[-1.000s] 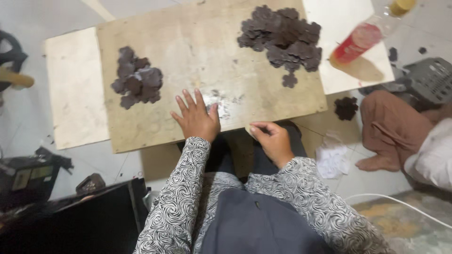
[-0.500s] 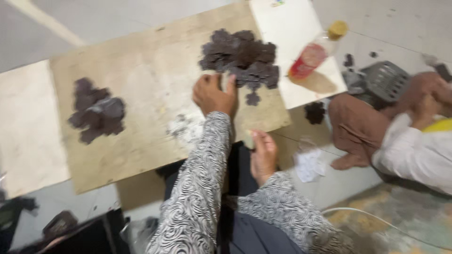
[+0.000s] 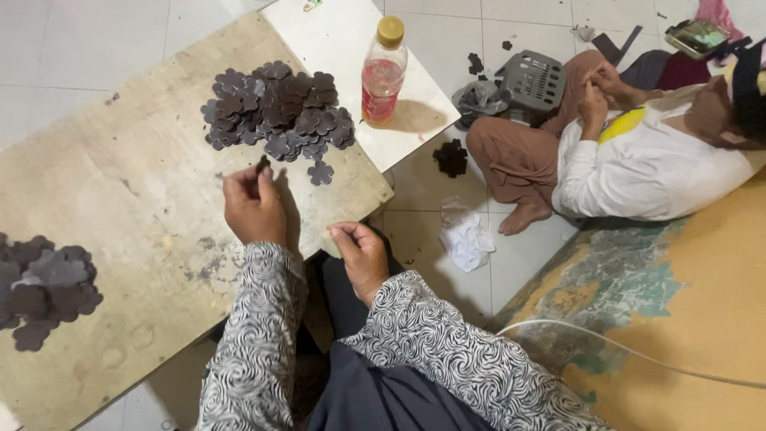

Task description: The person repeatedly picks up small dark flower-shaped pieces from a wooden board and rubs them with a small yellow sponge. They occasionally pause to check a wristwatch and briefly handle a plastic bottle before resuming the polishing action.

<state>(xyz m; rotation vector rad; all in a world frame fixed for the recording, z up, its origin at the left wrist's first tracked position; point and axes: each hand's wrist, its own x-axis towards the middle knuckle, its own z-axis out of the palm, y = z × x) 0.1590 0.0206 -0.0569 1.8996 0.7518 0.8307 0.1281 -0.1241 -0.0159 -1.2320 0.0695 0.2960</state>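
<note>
Moved back from the flower-cutout heap [image 3: 275, 112] at upper centre, my left hand [image 3: 254, 209] pinches one dark cutout [image 3: 262, 165] clear for handling; right hand [image 3: 361, 254], loosely curled at the plywood board [image 3: 144, 207] edge, contents unclear.

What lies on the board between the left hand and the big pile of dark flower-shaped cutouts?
In the head view, only bare board separates the left hand from the pile; one stray cutout lies off to the right.
</note>
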